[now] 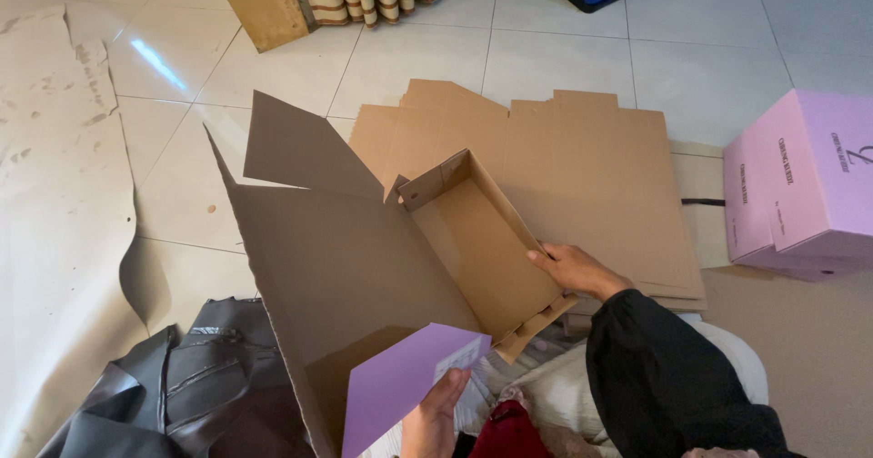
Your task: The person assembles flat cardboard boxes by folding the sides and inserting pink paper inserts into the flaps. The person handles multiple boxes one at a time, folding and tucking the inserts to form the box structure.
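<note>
At two to three o'clock from you sits a closed pink box, matte card with dark print on its side and top, resting on the floor at the edge of a stack of flat cardboard sheets. That stack is plain brown corrugated board with notched flaps along its far edge, lying at twelve to one o'clock on the pale glossy floor tiles. In front of you, at the centre, is the half-folded cardboard box: a shallow brown tray with upright side walls, its big lid panel tilted up toward you and its pointed flaps standing out at ten and eleven o'clock. Your right hand, in a black sleeve, holds the tray's near side wall, fingers curled over the edge. Your left hand, at six o'clock, pinches the lower edge of a smooth lilac card sheet that lies against the lid panel. Dark leathery fabric is crumpled at seven o'clock, and creased tan paper covers the floor at nine.
</note>
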